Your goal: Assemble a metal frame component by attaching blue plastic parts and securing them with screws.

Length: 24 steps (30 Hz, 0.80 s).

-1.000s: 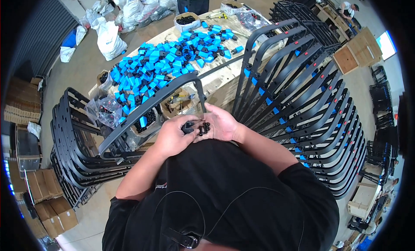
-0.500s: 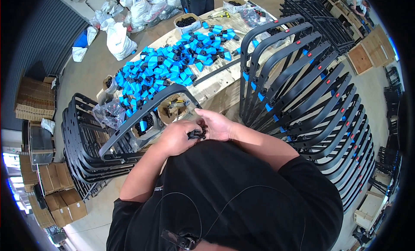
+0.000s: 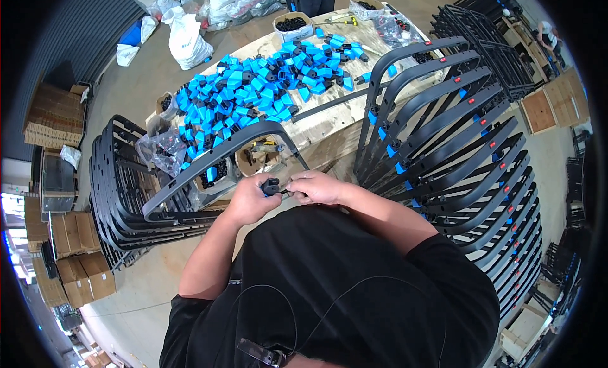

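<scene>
My left hand is closed around a black plastic fitting with a rounded end, held just in front of my chest. Right beside it, my right hand has its thumb and fingertips pinched together. Something small and dark shows at those fingertips, close to the fitting, but its kind is too small to make out. Beyond both hands, a curved black frame arches in front of the table. Behind its bar sits an open box holding yellow-handled tools.
Blue-and-black plastic parts lie heaped on the wooden table. Black frames stand in a dense row at right; more frames stack at left. Boxes of small black parts line the table. Another person stands beyond it.
My right hand has turned from an open palm to a pinch. The black fitting now stands clear in my left hand, which has moved slightly. The view has shifted a little.
</scene>
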Available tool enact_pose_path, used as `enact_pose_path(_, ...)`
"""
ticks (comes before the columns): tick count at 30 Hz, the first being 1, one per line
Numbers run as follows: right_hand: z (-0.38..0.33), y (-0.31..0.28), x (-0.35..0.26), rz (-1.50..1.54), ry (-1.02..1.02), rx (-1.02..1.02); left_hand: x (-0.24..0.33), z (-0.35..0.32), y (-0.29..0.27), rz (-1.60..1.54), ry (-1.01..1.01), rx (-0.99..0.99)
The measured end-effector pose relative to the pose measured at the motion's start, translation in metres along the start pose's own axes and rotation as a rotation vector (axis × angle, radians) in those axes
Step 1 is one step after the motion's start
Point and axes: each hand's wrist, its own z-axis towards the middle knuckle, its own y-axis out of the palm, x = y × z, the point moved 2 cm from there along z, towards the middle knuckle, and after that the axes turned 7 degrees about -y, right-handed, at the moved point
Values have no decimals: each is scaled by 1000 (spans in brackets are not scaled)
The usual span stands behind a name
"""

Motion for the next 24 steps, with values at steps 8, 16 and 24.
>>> enact_pose_path(8, 2, -56, 23, -449, 33, 150, -26, 37, 47, -102, -47, -50)
enact_pose_path(16, 10, -116, 14, -343, 57, 517, -74, 93, 101, -501, -320, -36)
enact_pose_path(24, 33, -127, -2, -297, 73, 536, -71, 116, 120, -683, -331, -43)
